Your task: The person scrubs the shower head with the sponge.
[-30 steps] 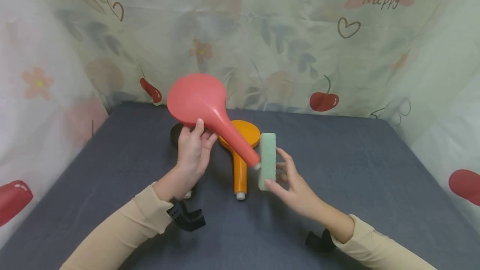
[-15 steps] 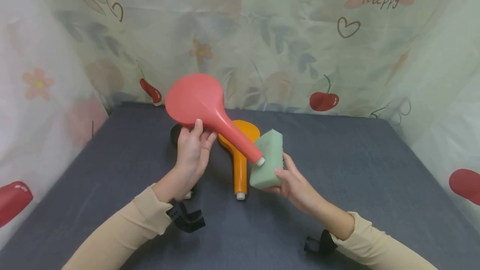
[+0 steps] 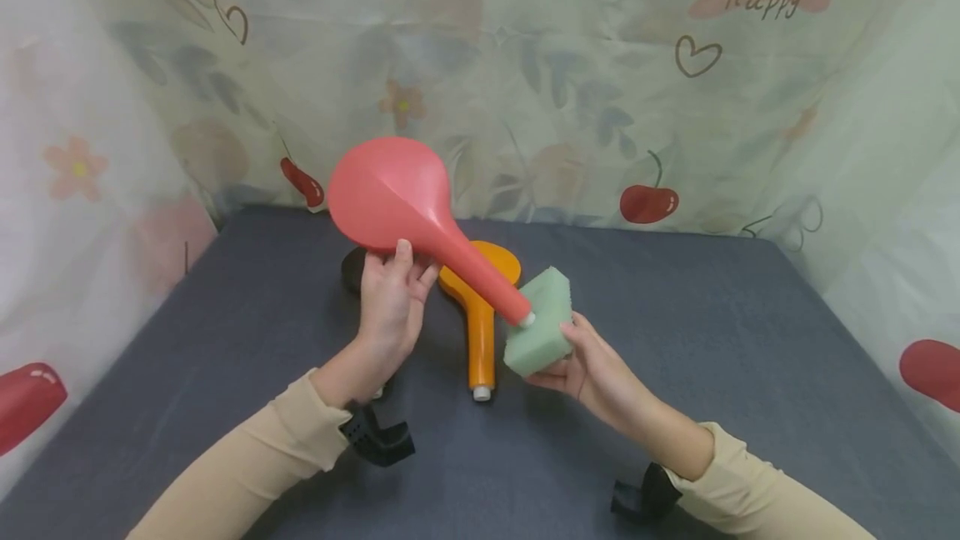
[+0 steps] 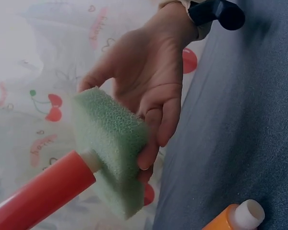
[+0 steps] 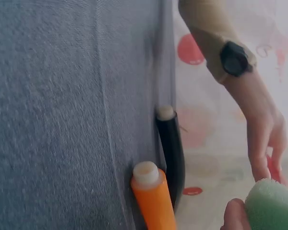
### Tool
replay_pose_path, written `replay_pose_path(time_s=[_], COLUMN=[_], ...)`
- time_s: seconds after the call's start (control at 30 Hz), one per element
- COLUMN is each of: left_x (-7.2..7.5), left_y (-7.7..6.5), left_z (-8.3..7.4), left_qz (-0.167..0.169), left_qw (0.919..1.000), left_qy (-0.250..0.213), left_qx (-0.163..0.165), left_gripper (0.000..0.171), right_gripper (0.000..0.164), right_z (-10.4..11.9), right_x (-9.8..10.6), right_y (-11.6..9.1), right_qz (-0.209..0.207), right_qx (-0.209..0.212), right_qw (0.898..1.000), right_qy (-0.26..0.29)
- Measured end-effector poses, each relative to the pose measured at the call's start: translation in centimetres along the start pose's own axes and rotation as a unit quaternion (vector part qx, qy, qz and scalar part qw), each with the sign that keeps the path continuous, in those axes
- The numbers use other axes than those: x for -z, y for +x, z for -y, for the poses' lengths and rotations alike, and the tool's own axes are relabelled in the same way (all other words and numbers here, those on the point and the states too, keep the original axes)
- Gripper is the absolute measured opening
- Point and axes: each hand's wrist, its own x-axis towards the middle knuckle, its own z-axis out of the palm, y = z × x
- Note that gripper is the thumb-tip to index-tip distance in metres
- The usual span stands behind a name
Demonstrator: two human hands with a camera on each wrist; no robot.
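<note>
A red handheld shower head (image 3: 390, 190) is up in the air, its round head at the upper left and its handle slanting down to the right. My left hand (image 3: 386, 307) grips the lower edge of the round head, thumb on the near face. In my right hand (image 3: 600, 365) is a light green sponge (image 3: 549, 327), pinched between thumb and fingers. The white connector (image 4: 92, 160) at the handle's end is right at the sponge's broad face in the left wrist view. Behind the handle, an orange shower head (image 3: 481, 340) lies on the table.
A black shower head (image 5: 172, 158) lies left of the orange one, mostly hidden behind my left hand in the head view. Dark grey cloth (image 3: 712, 357) covers the table. Printed curtains (image 3: 570, 90) hang around its back and sides.
My right hand has turned the sponge from edge-on to broad face toward the handle's end, which now overlaps it. The red shower head has risen slightly and tilted a little.
</note>
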Motion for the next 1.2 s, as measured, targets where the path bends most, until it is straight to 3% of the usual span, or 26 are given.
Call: replay_pose_path(time_s=[0.17, 0.37, 0.53, 0.73, 0.97, 1.2], left_x=[0.0, 0.3, 0.4, 0.5, 0.5, 0.3], left_y=[0.0, -0.1, -0.2, -0.1, -0.1, -0.2], left_z=[0.4, 1.2, 1.9, 2.4, 2.8, 3.5], left_qz=[0.002, 0.007, 0.015, 0.01, -0.002, 0.0], left_qw=[1.0, 0.9996, 0.9988, 0.9978, 0.9952, 0.9864], left_qy=[0.0, 0.022, 0.037, 0.04, 0.059, 0.108], left_qx=[-0.001, 0.014, 0.029, 0.052, 0.078, 0.123], left_gripper=[0.038, 0.034, 0.033, 0.029, 0.028, 0.03], right_gripper=[0.061, 0.064, 0.064, 0.065, 0.063, 0.06], right_z=[0.4, 0.7, 0.4, 0.0, 1.1, 1.8], right_x=[0.4, 0.7, 0.9, 0.5, 0.5, 1.7], right_y=[-0.1, 0.2, 0.3, 0.1, -0.6, -0.7], right_qz=[-0.033, -0.083, -0.076, -0.073, -0.08, -0.119], right_qx=[-0.007, -0.016, -0.005, 0.035, 0.081, 0.089], right_qw=[0.999, 0.993, 0.983, 0.963, 0.957, 0.943], right_qy=[-0.018, -0.079, -0.166, -0.258, -0.267, -0.298])
